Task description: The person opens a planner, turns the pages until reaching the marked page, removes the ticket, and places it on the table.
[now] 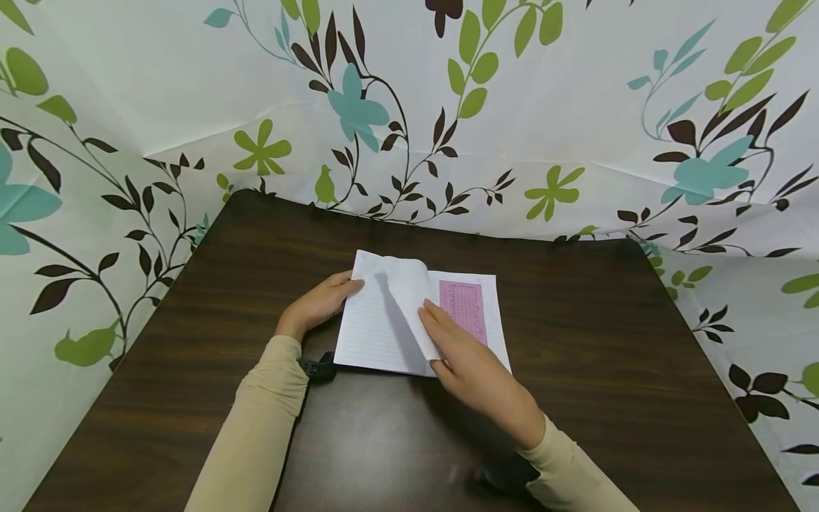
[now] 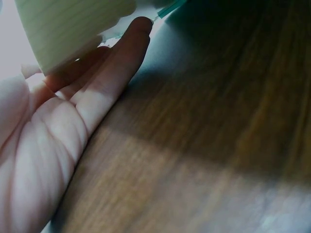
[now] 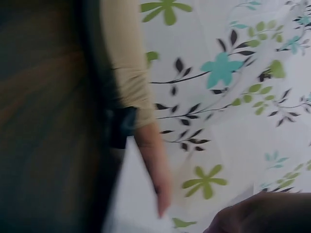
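An open notebook [image 1: 377, 334] with lined white pages is held over the dark table. My left hand [image 1: 323, 302] grips its left edge, thumb on the page; in the left wrist view the fingers of that hand [image 2: 112, 77] reach beneath the notebook. A page [image 1: 409, 284] stands up in a curl near the middle and throws a shadow across the left side. My right hand [image 1: 476, 370] pinches this raised page near its lower corner, fingers extended along it. Behind that hand, the right-hand side carries a pink printed panel [image 1: 462, 302], partly covered by the fingers.
The dark wood-grain table [image 1: 589, 341] spreads around the notebook. White cloth [image 1: 576, 85] with leaves, flowers and birds hangs behind it and at both sides. A black band [image 1: 318, 366] is on the left wrist, below a beige sleeve [image 1: 256, 405].
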Demonstrator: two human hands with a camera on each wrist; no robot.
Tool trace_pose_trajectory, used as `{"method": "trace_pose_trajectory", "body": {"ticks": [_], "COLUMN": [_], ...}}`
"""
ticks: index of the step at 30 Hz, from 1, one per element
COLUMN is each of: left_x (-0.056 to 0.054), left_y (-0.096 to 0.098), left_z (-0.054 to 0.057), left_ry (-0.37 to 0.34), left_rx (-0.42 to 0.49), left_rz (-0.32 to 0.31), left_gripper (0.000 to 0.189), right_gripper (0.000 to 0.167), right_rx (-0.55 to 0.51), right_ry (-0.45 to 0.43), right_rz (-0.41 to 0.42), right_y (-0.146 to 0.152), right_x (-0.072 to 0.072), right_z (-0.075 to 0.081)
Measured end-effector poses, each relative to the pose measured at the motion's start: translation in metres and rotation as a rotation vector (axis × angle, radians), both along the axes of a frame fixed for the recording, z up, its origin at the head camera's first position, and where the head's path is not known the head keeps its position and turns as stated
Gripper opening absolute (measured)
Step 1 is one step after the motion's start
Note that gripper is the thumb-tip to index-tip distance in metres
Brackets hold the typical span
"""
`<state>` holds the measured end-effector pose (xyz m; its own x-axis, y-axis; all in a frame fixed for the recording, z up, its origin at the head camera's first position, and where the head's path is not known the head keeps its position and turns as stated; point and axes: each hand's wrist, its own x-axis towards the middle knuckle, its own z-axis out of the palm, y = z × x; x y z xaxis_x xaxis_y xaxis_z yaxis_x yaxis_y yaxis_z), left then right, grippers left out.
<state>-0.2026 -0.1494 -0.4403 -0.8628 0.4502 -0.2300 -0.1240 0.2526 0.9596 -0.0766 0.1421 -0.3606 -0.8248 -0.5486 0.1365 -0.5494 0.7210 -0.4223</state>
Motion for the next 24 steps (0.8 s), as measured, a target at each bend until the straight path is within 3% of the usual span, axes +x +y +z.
{"method": "trace_pose_trajectory", "body": {"ticks": [12,24], "left_x": [-0.002,-0.002], "left_y": [0.004,0.003], "left_z": [-0.001,-0.002], "left_ry": [-0.056,-0.054], "left_rx": [0.067,0.144], "left_rz": [0.01,-0.011], "left_gripper": [0.061,0.063], "right_gripper": [0.066,0.065], "right_rx": [0.16,0.091], "right_ry": [0.076,0.052], "right_rz": [0.072,0.141], "right_y": [-0.015,-0.02], "right_x": [-0.006,-0.008], "right_z": [-0.04,-0.052]}}
